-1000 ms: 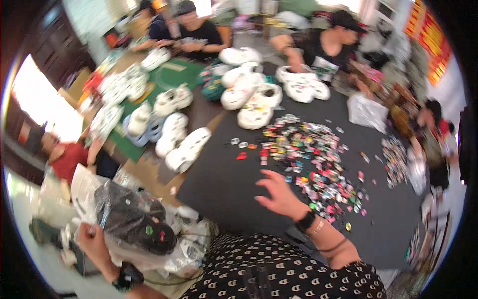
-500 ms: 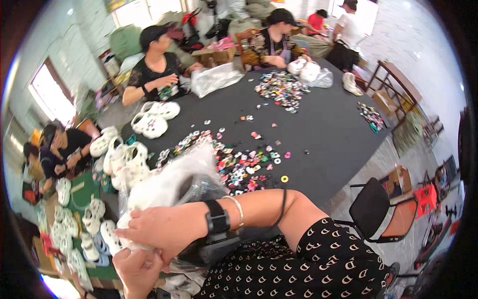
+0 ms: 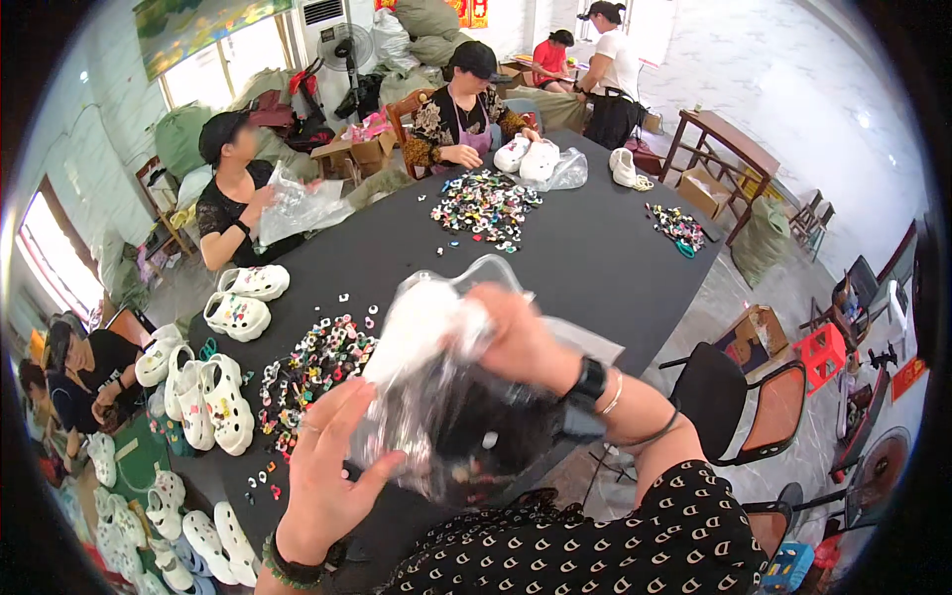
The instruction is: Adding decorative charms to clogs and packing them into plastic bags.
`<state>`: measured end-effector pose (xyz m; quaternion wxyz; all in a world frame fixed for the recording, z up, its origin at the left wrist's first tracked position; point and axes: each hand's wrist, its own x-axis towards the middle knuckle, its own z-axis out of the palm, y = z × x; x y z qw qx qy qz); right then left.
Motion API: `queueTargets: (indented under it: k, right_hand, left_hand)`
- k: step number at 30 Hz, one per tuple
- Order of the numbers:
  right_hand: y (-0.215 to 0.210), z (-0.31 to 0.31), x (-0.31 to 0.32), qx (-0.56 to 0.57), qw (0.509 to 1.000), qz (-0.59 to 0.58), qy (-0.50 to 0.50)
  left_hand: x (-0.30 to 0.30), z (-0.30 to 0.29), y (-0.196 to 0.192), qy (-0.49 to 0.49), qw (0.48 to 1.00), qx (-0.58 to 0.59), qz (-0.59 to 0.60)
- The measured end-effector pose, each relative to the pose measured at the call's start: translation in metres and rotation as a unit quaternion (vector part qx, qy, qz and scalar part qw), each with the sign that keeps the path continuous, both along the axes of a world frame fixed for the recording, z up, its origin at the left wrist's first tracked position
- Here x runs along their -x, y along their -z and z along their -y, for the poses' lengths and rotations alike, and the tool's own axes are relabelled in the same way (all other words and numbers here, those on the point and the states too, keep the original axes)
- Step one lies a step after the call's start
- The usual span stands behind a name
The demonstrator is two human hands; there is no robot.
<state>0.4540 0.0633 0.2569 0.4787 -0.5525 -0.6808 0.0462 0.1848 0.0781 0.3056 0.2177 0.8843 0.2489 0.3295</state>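
In front of me, above the near part of the black table, is a crinkled clear plastic bag [image 3: 416, 441] with something white [image 3: 412, 327] in its upper part; blur and folds hide its exact shape. My right hand [image 3: 511, 337], smeared by motion, is closed on the bag's upper right side. My left hand [image 3: 332, 466] holds the bag's lower left side between its thumb and stretched fingers. Just beyond my left hand spreads a pile of small colourful shoe charms [image 3: 317, 372]. White clogs with charms [image 3: 228, 407] stand left of that pile.
Another charm pile [image 3: 486, 208] lies at the far side of the black table [image 3: 585, 258]. Co-workers sit along the far and left edges, one holding a clear bag [image 3: 297, 208]. More clogs [image 3: 220, 535] stand at lower left. A black chair [image 3: 704, 397] stands at right.
My hands have moved apart, the right one up and to the right. The bag has come rightward with them and uncovers the clogs and charms at left. My view has shifted too.
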Motion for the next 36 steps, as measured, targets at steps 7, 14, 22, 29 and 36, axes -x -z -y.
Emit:
queueTargets:
  k: [7, 14, 22, 29, 36]
  right_hand:
    - [-0.007, -0.013, -0.147, -0.196, 0.924, -0.214, 0.249]
    - [0.166, -0.015, -0.351, 0.105, 0.780, 0.084, 0.611]
    - [0.260, -0.013, -0.310, 0.196, 0.819, -0.114, 0.527]
    - [0.254, -0.037, -0.245, 0.223, 0.825, -0.461, 0.238]
    - [0.287, -0.104, -0.064, 0.355, 0.924, -0.105, 0.091]
  left_hand:
    - [0.043, -0.018, 0.033, -0.084, 0.996, 0.026, 0.005]
    - [0.058, -0.017, 0.060, -0.124, 0.987, 0.097, -0.015]
    - [0.133, 0.009, 0.106, -0.283, 0.935, 0.211, -0.043]
    - [0.209, 0.036, 0.169, -0.380, 0.891, 0.246, -0.018]
    - [0.293, 0.101, 0.241, -0.510, 0.812, 0.285, 0.007]
